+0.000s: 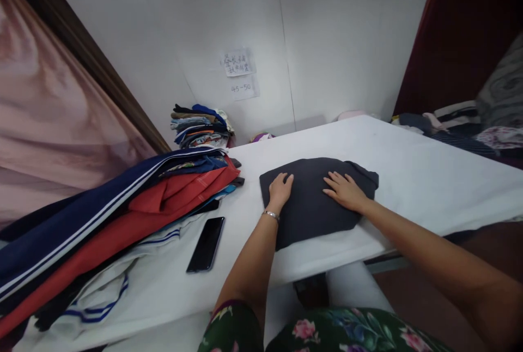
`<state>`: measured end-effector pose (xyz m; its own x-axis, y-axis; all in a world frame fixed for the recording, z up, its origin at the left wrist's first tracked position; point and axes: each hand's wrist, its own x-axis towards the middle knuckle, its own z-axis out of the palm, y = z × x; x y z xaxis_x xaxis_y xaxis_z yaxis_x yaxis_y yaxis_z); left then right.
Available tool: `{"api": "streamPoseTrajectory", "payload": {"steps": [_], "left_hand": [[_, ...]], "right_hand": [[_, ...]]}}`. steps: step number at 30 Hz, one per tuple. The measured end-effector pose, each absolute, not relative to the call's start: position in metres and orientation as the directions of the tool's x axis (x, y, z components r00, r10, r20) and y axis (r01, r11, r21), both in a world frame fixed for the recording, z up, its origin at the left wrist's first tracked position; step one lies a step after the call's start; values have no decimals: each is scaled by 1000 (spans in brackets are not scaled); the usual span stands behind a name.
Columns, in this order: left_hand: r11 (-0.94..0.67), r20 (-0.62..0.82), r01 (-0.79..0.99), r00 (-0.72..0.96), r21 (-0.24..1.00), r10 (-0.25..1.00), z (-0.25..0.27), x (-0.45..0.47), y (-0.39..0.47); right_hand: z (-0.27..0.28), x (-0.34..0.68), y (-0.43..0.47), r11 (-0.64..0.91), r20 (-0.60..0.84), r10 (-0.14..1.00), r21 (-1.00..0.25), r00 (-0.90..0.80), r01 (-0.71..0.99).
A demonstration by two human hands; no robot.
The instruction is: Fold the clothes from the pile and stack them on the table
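A dark grey folded garment [312, 199] lies flat on the white-covered table [425, 172] in front of me. My left hand [280, 188], with a silver bracelet at the wrist, rests on the garment's left side, its fingers spread loosely. On the right part of the cloth lies my right hand [344, 189], palm down and fingers apart. Neither hand grips the fabric. A rolled or bunched fold shows at the garment's far right corner. What kind of garment it is, I cannot tell.
A black phone [206, 244] lies left of the garment. Beyond it is a heap of clothes with a red garment [180, 194] and navy trousers [110, 199]. A folded stack [202, 126] stands by the wall. More clothes [457, 117] lie at the far right.
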<state>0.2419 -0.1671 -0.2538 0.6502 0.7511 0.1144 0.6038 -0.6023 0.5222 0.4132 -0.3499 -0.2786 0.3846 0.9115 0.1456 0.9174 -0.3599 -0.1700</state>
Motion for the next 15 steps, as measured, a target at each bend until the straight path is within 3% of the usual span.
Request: {"api": "streamPoseTrajectory", "payload": {"steps": [4,8,12,15], "left_hand": [[-544,238,610,511,577,826,-263,211,-153],[-375,106,649,415,662,904,-283,189,-144],[-347,76,651,407,675,910,-288,189,-145],[-350,70,657,413,668,908,-286,191,-146]], "right_hand": [[-279,417,-367,-315,286,877,-261,385,912],[-271,454,-396,-442,472,677,-352,564,825],[-272,480,-411,-645,357,481,-475,801,599],[-281,478,-406,-701,231,467,-493,854,516]]}}
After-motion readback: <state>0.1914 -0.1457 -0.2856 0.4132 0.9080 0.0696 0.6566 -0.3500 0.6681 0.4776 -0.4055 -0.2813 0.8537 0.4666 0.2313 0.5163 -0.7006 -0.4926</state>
